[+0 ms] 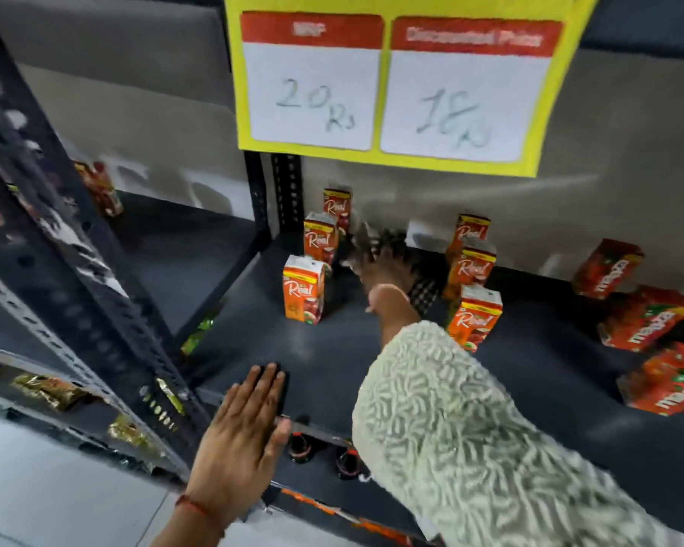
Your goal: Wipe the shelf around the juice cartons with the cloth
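Two rows of small orange juice cartons stand on the dark shelf [332, 349]: a left row [304, 289] and a right row [474, 315]. My right hand [387, 294] reaches deep between the rows, blurred, shut on a dark checked cloth [423, 292] pressed to the shelf near the back wall. My left hand [249, 420] lies flat, fingers together, on the shelf's front edge, holding nothing.
Red mango drink cartons [644, 317] lie tilted at the right of the shelf. A yellow price sign [395, 84] hangs above. A black upright post [261, 199] divides this bay from the left one. Dark bottles [301, 448] stand on the shelf below.
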`<state>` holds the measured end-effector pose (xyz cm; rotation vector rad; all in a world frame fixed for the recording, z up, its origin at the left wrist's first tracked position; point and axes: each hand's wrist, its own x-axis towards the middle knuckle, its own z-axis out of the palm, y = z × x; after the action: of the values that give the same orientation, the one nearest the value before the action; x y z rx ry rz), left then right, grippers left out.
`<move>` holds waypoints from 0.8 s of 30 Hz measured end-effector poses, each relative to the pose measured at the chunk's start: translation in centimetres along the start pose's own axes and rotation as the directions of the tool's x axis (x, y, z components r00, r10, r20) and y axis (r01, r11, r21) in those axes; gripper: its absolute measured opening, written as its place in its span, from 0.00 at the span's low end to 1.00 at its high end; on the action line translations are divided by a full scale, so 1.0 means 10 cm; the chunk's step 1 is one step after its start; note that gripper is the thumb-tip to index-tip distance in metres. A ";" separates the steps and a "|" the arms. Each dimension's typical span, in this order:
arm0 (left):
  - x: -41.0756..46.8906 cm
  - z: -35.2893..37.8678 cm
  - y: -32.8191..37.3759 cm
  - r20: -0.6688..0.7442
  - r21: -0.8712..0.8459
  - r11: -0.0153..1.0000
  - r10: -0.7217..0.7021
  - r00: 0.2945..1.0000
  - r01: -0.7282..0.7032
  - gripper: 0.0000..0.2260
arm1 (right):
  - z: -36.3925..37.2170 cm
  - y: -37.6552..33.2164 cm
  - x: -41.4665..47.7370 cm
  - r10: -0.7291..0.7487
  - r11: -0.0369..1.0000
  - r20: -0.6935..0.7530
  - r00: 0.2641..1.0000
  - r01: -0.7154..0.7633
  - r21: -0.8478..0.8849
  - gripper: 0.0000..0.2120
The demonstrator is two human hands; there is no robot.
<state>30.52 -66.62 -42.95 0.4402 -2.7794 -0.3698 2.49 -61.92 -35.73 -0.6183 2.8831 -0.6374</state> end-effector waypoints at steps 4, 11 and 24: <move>0.01 0.00 0.00 -0.004 0.023 1.000 0.013 1.000 -0.013 0.27 | 0.21 0.18 0.11 0.030 0.999 0.096 0.995 -0.026 -0.037 0.37; 0.00 -0.02 0.00 0.005 0.025 0.999 0.031 0.999 -0.031 0.27 | 0.32 0.24 -0.53 -0.015 0.980 0.110 0.994 0.037 -0.198 0.30; 0.00 -0.07 0.05 0.002 0.026 0.999 0.021 1.000 -0.021 0.33 | 0.27 0.29 -1.67 -0.255 0.947 0.261 0.931 0.296 -0.127 0.28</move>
<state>30.61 -66.32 -42.17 0.4165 -2.7914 -0.3297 17.19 -53.55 -38.92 -1.0609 2.6577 -0.3242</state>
